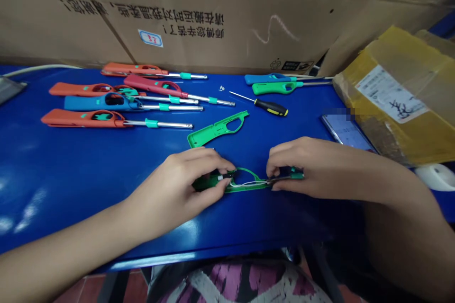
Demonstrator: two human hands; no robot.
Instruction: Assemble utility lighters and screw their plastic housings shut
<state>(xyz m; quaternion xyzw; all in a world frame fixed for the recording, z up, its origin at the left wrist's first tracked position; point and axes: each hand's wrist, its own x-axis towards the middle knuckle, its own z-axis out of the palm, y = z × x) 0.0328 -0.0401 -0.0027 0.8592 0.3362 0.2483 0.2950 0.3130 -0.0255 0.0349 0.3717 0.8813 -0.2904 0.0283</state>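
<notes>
An opened green lighter shell [250, 188] lies on the blue table between my hands, with white wires running along its inside. My left hand [190, 175] wraps over the shell's handle end, thumb and forefinger pinching a small black and white part in it. At the nozzle end, the fingers of my right hand [296, 168] are closed on a metal lighter tube [284, 178] with a dark green sleeve. Just behind my hands rests the loose green shell half [216, 129], hollow side up. My palms hide part of the handle and tube.
Several long-nosed lighters [88, 118] lie at the back left. A screwdriver [272, 106], small screws [221, 88] and blue and green lighters [273, 87] are at the back. Cardboard [177, 14] walls the rear. On the right are a phone [346, 132], taped box [398, 99] and tape roll [435, 176].
</notes>
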